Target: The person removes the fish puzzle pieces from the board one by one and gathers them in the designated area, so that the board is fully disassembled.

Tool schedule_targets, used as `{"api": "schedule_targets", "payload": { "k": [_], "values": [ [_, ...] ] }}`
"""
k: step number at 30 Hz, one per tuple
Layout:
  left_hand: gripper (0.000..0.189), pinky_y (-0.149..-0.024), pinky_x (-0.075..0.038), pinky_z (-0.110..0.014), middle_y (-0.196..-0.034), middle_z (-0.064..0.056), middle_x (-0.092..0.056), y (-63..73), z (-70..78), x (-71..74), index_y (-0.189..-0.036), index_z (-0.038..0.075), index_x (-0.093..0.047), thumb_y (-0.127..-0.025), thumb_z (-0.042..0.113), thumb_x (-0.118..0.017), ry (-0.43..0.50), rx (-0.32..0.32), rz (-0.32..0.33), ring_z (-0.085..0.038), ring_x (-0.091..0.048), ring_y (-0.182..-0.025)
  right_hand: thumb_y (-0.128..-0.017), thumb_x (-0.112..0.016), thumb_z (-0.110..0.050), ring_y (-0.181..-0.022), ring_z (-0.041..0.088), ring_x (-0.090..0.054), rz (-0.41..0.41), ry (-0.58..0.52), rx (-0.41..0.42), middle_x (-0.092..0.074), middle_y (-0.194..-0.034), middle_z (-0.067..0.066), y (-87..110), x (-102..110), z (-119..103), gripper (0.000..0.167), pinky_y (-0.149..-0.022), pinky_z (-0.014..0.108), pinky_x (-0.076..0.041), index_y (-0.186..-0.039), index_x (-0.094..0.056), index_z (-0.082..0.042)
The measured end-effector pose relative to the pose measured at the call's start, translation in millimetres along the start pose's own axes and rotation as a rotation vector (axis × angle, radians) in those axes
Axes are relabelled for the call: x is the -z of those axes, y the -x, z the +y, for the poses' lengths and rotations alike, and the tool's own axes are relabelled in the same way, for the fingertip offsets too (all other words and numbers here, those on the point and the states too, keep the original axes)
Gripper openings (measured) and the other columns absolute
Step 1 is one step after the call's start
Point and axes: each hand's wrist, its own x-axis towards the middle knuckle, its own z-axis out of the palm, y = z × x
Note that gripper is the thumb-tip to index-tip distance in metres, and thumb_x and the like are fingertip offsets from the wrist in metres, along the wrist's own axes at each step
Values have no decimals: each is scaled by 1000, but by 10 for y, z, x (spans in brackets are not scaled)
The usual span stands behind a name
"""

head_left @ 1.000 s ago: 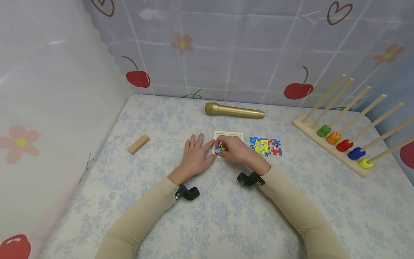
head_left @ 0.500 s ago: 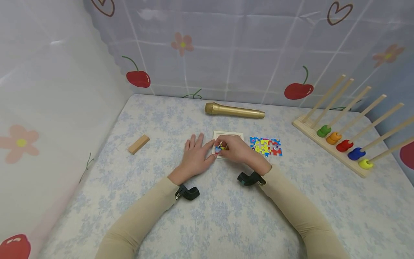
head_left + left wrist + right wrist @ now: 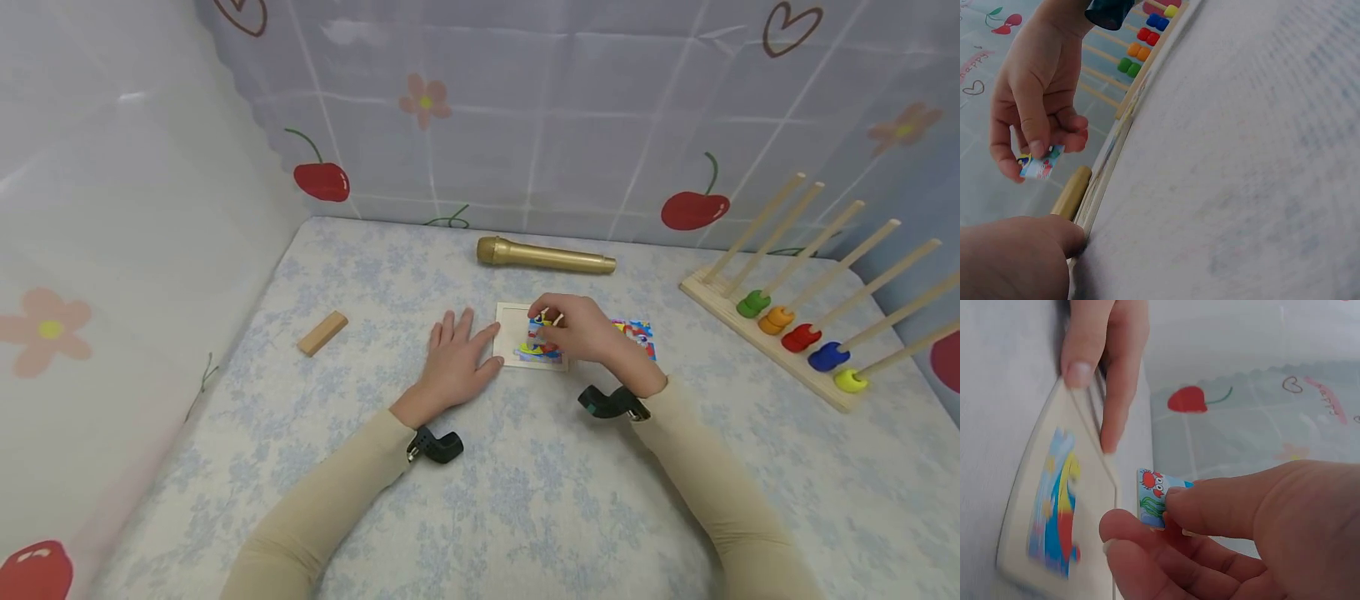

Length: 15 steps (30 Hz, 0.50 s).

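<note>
My right hand (image 3: 585, 329) pinches a puzzle piece (image 3: 1152, 494) between thumb and fingers, held above the wooden puzzle tray (image 3: 512, 321). The piece shows a red crab and green weed on blue. In the right wrist view, a strip of joined pieces (image 3: 1063, 519) in blue, yellow and red lies inside the tray, with bare wood beside it. My left hand (image 3: 450, 371) lies on the table with fingers spread, its thumb and forefinger touching the tray's left edge. Right of the tray, more joined puzzle pieces (image 3: 643, 333) lie on the cloth, partly hidden behind my right hand.
A gold toy microphone (image 3: 546, 256) lies behind the tray. To the left is a small wooden block (image 3: 322, 333). A wooden bead stand (image 3: 776, 337) with tall pegs and coloured beads stands at the right. A printed curtain (image 3: 525, 125) hangs along the back edge.
My right hand has lifted from the tray's left side and moved right with the crab piece, uncovering the tray's left part and covering part of the loose pieces. My left hand stays put.
</note>
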Motion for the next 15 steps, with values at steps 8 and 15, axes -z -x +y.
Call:
{"api": "schedule_targets", "payload": {
  "k": [8, 15],
  "values": [
    [57, -125, -7, -64, -169, -26, -16, 1, -4, -13, -156, 20, -44, -104, 41, -51, 13, -10, 2, -50, -3, -157, -96, -63, -4, -74, 19, -67, 68, 15, -117, -65, -106, 19, 301, 198, 329, 26, -64, 30, -54, -122, -66, -3],
    [58, -126, -5, -64, -169, -24, -15, 8, -1, -7, -157, 21, -43, -104, 41, -50, 15, -2, -3, -49, -1, -157, -93, -68, -7, -68, 16, -63, 53, 8, -202, -67, -87, 12, 515, 221, 505, 32, -62, 29, -50, -124, -61, 1]
  ]
}}
